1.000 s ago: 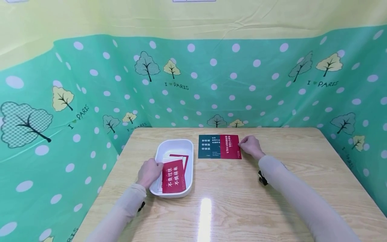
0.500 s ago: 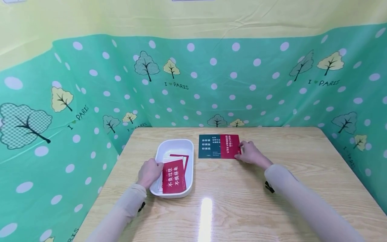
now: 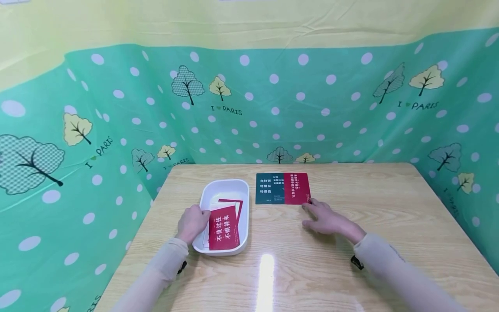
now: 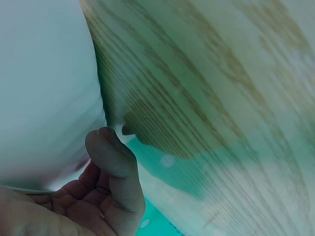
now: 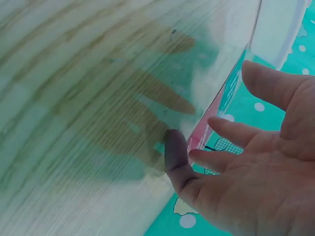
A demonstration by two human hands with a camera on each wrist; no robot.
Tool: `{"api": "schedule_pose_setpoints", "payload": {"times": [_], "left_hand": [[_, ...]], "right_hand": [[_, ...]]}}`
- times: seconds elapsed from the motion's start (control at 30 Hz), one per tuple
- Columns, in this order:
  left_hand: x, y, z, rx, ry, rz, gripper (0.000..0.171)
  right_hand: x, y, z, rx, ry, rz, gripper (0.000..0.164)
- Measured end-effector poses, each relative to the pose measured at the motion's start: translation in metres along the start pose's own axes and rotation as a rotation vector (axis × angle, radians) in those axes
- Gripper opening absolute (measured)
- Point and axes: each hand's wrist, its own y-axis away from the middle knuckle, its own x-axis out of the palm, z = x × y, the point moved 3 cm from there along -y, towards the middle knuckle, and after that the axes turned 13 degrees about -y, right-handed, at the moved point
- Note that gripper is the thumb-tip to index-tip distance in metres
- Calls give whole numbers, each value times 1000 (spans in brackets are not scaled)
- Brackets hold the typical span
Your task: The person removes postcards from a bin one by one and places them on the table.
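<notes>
- Red card [image 3: 224, 228] inside the white tub [image 3: 227, 190]: "不负过往 不惧将来".
- Teal card [image 3: 264, 189] right of the tub: "你特别", "特别温", "特别值".
- Second red card [image 3: 297, 190], farther right of the tub: white characters, too small to read surely.
- Green curtain [image 3: 335, 123] behind the tub and to both sides: "I PARIS" repeated, a small heart between the words.

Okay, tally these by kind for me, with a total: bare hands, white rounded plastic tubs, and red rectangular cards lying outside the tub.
Bare hands: 2, the left hand and right hand
White rounded plastic tub: 1
Red rectangular card outside the tub: 1
Total: 4
</notes>
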Motion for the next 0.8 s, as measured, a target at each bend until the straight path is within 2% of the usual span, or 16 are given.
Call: {"api": "schedule_pose_setpoints", "payload": {"times": [0.5, 0.8], "left_hand": [[0, 0, 1, -3, 2, 0, 33], [0, 0, 0, 7, -5, -7, 32]], "right_hand": [[2, 3, -2, 52, 20, 5, 75], [-1, 3, -3, 53, 37, -26, 77]]}}
